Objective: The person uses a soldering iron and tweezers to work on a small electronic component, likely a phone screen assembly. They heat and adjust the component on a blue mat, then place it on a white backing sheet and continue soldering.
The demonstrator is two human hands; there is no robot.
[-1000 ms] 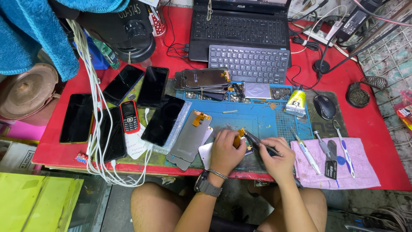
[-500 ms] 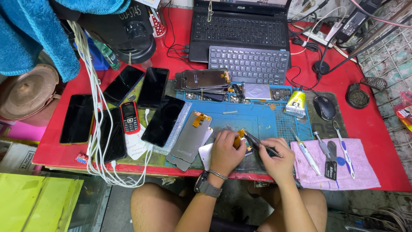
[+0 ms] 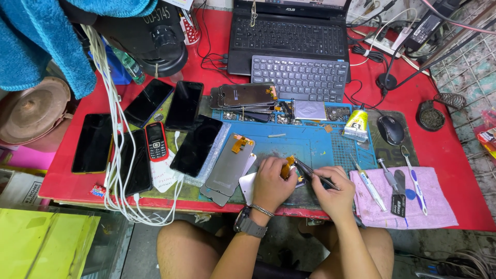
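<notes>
My left hand (image 3: 272, 184) presses down on a phone part with an orange flex cable (image 3: 287, 167) at the near edge of the blue repair mat (image 3: 310, 142). My right hand (image 3: 336, 192) grips black tweezers (image 3: 309, 171) whose tips meet the orange cable. A white phone back (image 3: 247, 185) lies partly under my left hand. A grey display panel (image 3: 230, 165) with its own orange flex rests just to the left. A watch sits on my left wrist.
Several dark phones (image 3: 183, 106) and a red keypad phone (image 3: 155, 141) lie at left among white cables (image 3: 116, 150). A stack of screens (image 3: 245, 96), keyboard (image 3: 299, 77), laptop (image 3: 289, 36), glue tube (image 3: 356, 125), mouse (image 3: 391, 129) and pink cloth (image 3: 413, 201) with tools surround the mat.
</notes>
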